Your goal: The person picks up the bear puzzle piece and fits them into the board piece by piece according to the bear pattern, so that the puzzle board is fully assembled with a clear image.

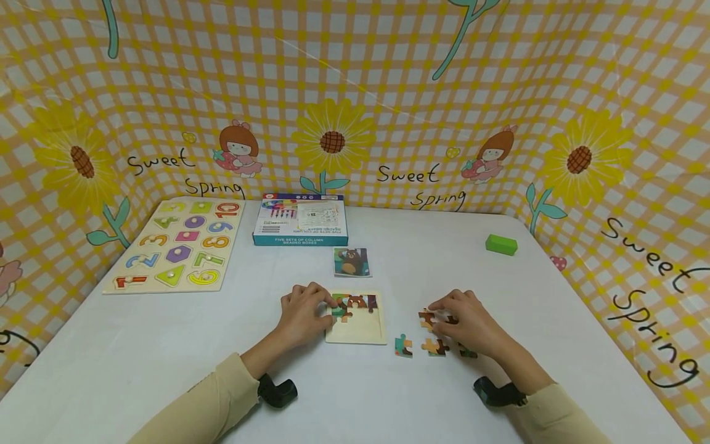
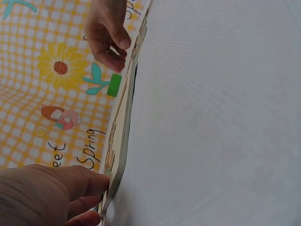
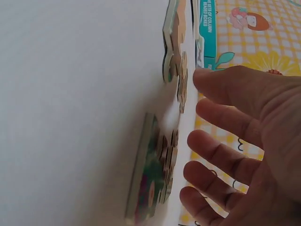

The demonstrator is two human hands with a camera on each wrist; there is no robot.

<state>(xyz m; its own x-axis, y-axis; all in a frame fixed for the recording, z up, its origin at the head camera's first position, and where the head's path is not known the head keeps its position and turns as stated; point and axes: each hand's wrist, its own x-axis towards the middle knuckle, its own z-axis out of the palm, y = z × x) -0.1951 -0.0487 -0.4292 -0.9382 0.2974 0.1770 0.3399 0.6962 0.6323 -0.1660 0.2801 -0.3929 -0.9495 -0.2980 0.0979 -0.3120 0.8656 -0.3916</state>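
Observation:
My left hand (image 1: 302,313) grips the left edge of a square wooden puzzle tray (image 1: 363,332), its thumb against the rim in the left wrist view. Joined pieces with a bear's head (image 1: 357,301) fill the tray's upper part; bare wood shows below. To the right, my right hand (image 1: 471,324) hovers over loose jigsaw pieces, fingers apart and loosely bent, holding nothing in the right wrist view. A brown piece (image 1: 426,319) lies by its fingertips. Nearer me are an orange-brown piece (image 1: 436,347) and a teal piece (image 1: 403,346). The hand partly hides other pieces.
Behind the tray lies a bear picture card (image 1: 351,262), with a teal-edged box (image 1: 300,221) beyond it. A number-and-shape board (image 1: 177,246) is at the left. A green block (image 1: 501,245) sits far right. Patterned cloth (image 1: 355,80) rises behind the white table.

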